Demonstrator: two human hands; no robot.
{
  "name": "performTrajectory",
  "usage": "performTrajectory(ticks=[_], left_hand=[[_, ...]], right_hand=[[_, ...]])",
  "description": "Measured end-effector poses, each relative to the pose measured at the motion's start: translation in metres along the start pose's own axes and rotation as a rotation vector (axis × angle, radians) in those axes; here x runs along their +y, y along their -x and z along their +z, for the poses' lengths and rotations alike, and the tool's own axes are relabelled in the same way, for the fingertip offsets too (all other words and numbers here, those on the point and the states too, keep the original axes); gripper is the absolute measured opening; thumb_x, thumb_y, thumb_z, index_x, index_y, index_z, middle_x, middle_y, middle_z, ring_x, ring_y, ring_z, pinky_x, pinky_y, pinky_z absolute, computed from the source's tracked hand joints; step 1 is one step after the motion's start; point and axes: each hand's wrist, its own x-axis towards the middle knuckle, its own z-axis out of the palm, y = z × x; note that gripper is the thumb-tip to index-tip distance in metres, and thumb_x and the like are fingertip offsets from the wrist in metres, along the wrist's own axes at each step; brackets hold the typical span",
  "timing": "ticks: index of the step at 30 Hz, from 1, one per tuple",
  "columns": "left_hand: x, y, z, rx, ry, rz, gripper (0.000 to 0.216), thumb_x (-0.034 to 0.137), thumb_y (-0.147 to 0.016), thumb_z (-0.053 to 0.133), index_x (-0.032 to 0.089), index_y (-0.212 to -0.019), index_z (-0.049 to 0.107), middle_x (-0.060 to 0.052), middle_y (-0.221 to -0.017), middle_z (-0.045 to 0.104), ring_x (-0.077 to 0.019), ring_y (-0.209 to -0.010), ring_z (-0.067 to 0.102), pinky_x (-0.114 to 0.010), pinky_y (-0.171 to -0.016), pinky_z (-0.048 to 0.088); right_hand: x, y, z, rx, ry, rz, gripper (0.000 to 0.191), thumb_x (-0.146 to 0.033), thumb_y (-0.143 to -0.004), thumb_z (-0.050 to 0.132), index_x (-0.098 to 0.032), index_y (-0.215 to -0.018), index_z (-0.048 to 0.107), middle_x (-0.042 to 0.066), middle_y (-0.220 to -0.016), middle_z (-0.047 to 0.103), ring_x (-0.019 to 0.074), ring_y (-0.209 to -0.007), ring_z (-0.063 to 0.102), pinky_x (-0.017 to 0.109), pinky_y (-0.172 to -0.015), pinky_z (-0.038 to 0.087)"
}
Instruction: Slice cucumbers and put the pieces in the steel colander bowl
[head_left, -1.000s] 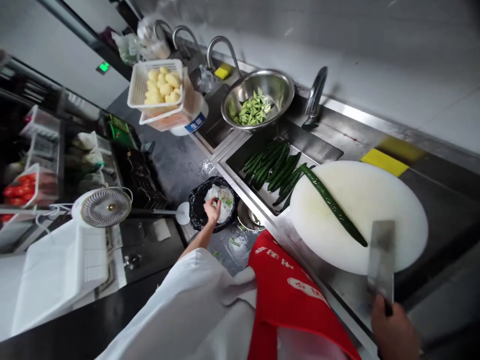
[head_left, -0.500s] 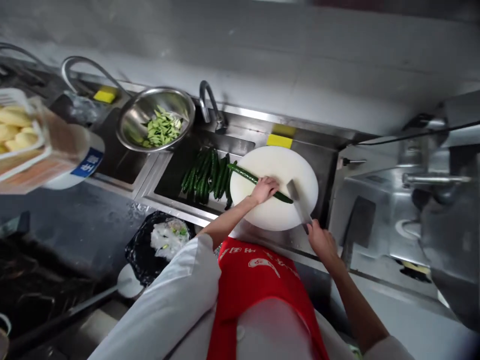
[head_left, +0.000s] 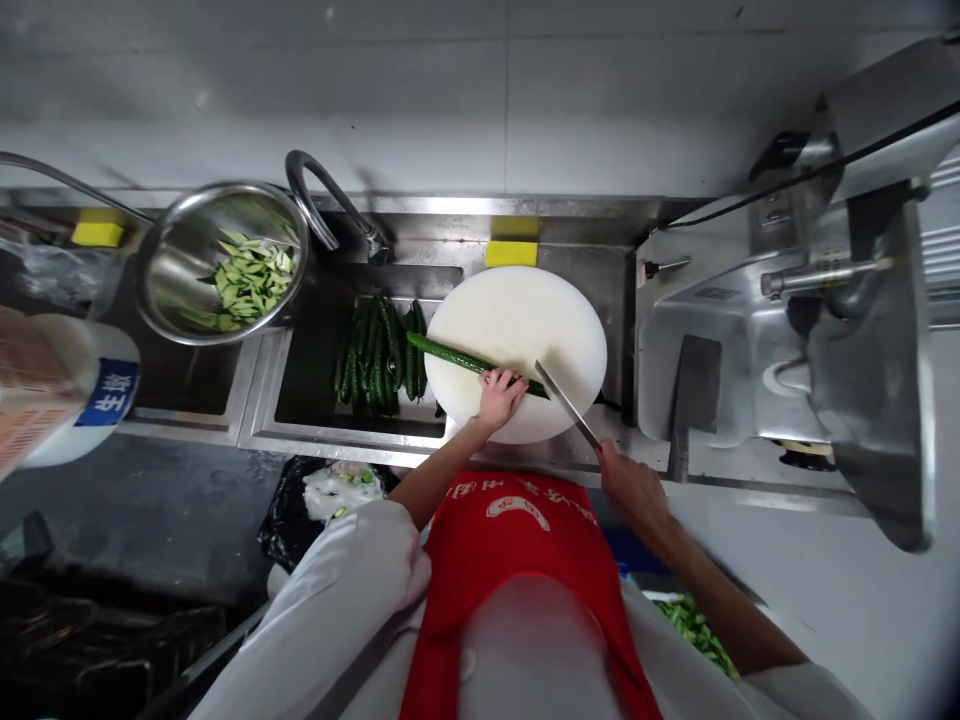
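A long green cucumber lies across the round white cutting board, its left end sticking out past the board's edge. My left hand grips it near its right part, fingers curled over the top. In my right hand is the handle of a cleaver. The blade stands on edge over the board, close to the cucumber's right end; whether it touches cannot be made out. Several whole cucumbers lie in the sink left of the board.
A steel bowl with sliced green pieces sits at the left, beside a faucet. Behind the board is a yellow sponge. A second cleaver lies at the right near a slicing machine. A black bag hangs below the counter.
The view has swung to the right and levelled. The cleaver's blade has turned from lying tilted flat to standing more upright near the cucumber's end. My left hand still holds the cucumber.
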Motion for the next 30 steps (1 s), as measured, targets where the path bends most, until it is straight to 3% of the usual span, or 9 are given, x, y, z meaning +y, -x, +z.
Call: performTrajectory(ticks=[10, 21, 30], left_hand=[[-0.005, -0.005, 0.008, -0.008, 0.047, -0.013, 0.028, 0.034, -0.098, 0.044, 0.031, -0.116, 0.066, -0.010, -0.115, 0.059, -0.0282, -0.113, 0.044, -0.050, -0.097, 0.026], [-0.013, -0.001, -0.004, 0.023, 0.077, -0.011, 0.030, 0.036, -0.099, 0.041, 0.026, -0.112, 0.067, -0.010, -0.116, 0.061, -0.0273, -0.114, 0.044, -0.049, -0.098, 0.028], [-0.025, 0.001, -0.006, 0.006, 0.043, -0.042, 0.028, 0.035, -0.099, 0.043, 0.030, -0.113, 0.066, -0.010, -0.115, 0.061, -0.0285, -0.115, 0.044, -0.050, -0.099, 0.025]], right_hand=[[-0.017, 0.012, -0.013, -0.040, -0.036, -0.026, 0.024, -0.031, -0.103, 0.026, -0.019, -0.108, 0.046, 0.007, -0.077, 0.070, 0.0221, -0.070, 0.070, 0.026, -0.059, 0.037], [-0.032, -0.026, -0.001, -0.129, -0.015, 0.002, 0.028, -0.031, -0.103, 0.023, -0.015, -0.113, 0.044, 0.012, -0.083, 0.070, 0.0254, -0.081, 0.071, 0.031, -0.068, 0.043], [-0.042, 0.002, -0.028, -0.122, -0.036, -0.024, 0.027, -0.030, -0.103, 0.022, -0.018, -0.106, 0.046, 0.009, -0.077, 0.069, 0.0248, -0.075, 0.071, 0.028, -0.063, 0.040]])
